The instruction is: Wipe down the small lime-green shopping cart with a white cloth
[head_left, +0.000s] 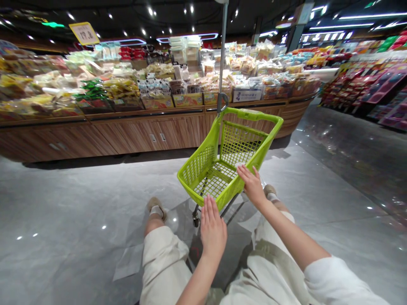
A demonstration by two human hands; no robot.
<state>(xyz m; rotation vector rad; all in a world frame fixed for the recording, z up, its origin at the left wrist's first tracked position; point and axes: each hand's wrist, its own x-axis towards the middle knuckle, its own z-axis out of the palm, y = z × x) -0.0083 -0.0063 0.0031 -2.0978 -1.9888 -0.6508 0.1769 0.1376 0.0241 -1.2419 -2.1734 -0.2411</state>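
A small lime-green shopping cart (222,192) with lattice plastic walls stands in front of me, its basket holding nothing that I can see. My left hand (212,228) lies with straight fingers at the cart's near front rim, its fingertips touching the edge. My right hand (252,184) rests on the long side rim, fingers stretched out over it and not wrapped round. A grey metal pole (222,59) with a hooked clip rises from the cart's far corner. One caster wheel (196,219) shows below the basket.
Beyond the cart runs a wood-panelled display counter (149,133) piled with packaged foods. A yellow-edged price sign (84,34) stands above it at left. More stocked shelves (349,80) are at the right. My legs (168,258) straddle the near side over a shiny grey floor (79,203).
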